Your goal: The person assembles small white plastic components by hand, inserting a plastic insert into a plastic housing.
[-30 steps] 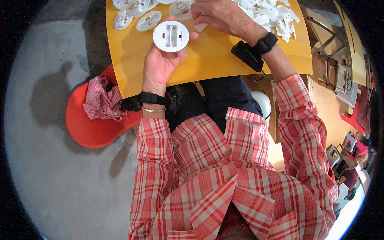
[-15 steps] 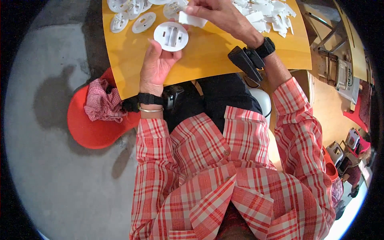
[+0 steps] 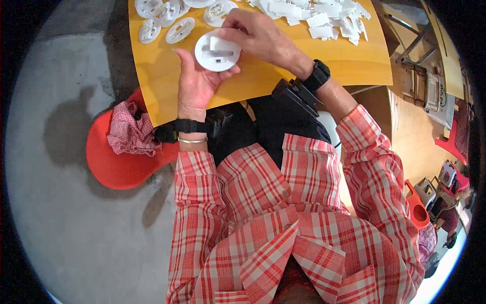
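Head view: looks down past a red-and-white plaid shirt (image 3: pixel 283 218) to a yellow tabletop (image 3: pixel 273 66) at upper centre.
White disc (image 3: pixel 216 54): held tilted above the near left part of the tabletop; shows a long grey recess across the face, with a small dark opening below.
Left grip (image 3: pixel 196 86): turned palm up and half curled, with fingers under the disc and around its lower right rim, and thumb stretched out clear of it; supports the disc alone.
Right grip (image 3: pixel 255 38): turned back of hand up, narrowed to a pinch on a small plate, just over the disc's upper right edge.
White rectangular plate (image 3: pixel 219 44): set against the disc's upper half, partly over the recess; impossible to tell whether fitted in or only laid on.
Other white discs (image 3: pixel 179 30): grouped at the tabletop's far left, some carrying thin metallic-looking parts.
Loose white pieces (image 3: pixel 321 20): heaped and overlapping at the tabletop's far right.
Wrists: wrapped in black bands (image 3: pixel 317 76), with a silver bangle (image 3: pixel 192 141) just beside the left one.
Red seat (image 3: pixel 111 164): placed at left above a grey floor (image 3: pixel 61 218), under a crumpled pink checked cloth (image 3: pixel 129 131).
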The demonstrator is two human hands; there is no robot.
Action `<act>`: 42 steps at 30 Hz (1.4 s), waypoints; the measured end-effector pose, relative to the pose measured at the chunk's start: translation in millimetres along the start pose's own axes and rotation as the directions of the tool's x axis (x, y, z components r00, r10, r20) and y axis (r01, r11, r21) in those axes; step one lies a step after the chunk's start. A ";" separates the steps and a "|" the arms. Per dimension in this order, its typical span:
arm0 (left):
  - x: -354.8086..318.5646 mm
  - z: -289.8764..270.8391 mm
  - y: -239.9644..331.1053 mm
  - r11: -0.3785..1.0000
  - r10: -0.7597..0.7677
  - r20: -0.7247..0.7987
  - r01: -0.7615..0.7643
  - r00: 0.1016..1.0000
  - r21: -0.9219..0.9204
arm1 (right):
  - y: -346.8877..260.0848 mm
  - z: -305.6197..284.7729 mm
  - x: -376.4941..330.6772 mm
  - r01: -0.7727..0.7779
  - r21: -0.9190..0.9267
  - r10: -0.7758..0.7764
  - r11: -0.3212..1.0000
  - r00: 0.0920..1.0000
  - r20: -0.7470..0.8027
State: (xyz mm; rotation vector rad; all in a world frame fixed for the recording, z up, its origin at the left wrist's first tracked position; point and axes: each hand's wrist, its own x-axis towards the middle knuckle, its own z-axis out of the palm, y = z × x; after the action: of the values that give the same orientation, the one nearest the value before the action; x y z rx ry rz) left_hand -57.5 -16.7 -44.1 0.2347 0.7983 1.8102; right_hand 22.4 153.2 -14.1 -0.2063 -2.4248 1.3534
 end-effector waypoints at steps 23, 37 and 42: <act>-5.1 14.9 -6.6 0.979 0.164 -0.057 -0.155 0.985 0.136 | -23.9 -4.4 -26.6 -0.018 -0.189 -0.026 0.982 0.973 -0.230; -5.6 18.0 -6.6 0.973 0.166 -0.051 -0.155 0.985 0.170 | -29.0 0.1 -17.7 0.353 -0.544 -0.587 0.761 0.732 -0.346; -2.7 22.9 -9.3 0.977 0.177 -0.064 -0.168 0.982 0.133 | -26.0 -1.7 -19.2 0.316 -0.494 -0.513 0.810 0.789 -0.339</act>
State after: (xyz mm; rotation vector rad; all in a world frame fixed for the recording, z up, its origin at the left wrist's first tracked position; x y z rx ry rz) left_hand -37.6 -8.1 -32.0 0.3294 0.9738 1.9419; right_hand 42.0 135.1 4.2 -0.0599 -2.1329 0.5016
